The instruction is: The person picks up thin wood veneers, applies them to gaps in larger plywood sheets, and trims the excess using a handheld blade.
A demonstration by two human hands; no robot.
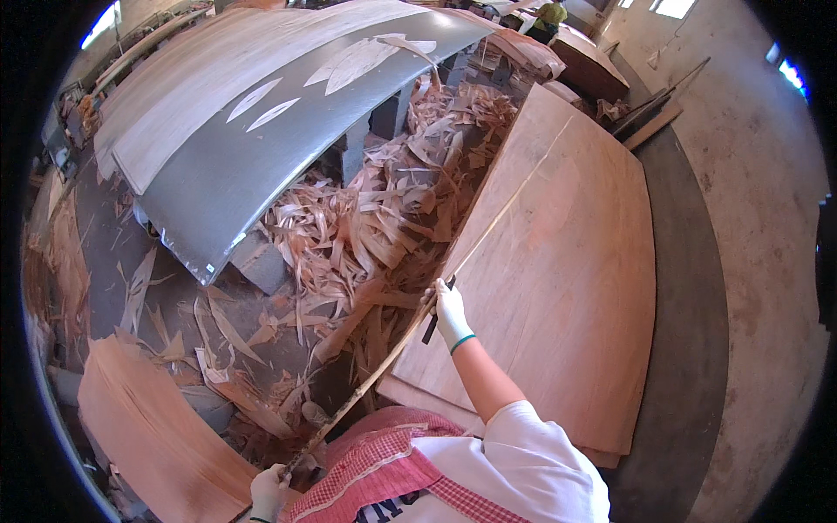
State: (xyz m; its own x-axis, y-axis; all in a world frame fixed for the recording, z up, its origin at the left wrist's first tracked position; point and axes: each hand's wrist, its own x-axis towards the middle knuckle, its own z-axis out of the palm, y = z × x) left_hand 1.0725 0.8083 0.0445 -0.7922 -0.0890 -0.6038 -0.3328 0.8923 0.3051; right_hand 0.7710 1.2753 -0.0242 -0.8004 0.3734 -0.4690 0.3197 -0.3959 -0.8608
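Note:
A long, narrow wood veneer strip [360, 394] runs slantwise from my lap up across a stack of large veneer sheets [567, 279]. Its near end is pinched in my left hand [268, 493], white-gloved and low by my apron. Farther up, at the stack's left edge, my right hand [451, 314], gloved with a green cuff, closes around a slim black tool [430, 329]. The strip passes at those same fingers. Most of the tool is hidden by the glove, so its exact kind cannot be made out.
Torn veneer scraps [349, 227] heap up left of the stack. Beyond them, a dark shiny table [205, 213] on concrete blocks [261, 264] carries pale sheets. Another veneer stack [144, 423] lies at lower left. A wall [767, 235] rises at right; a person [549, 16] is far back.

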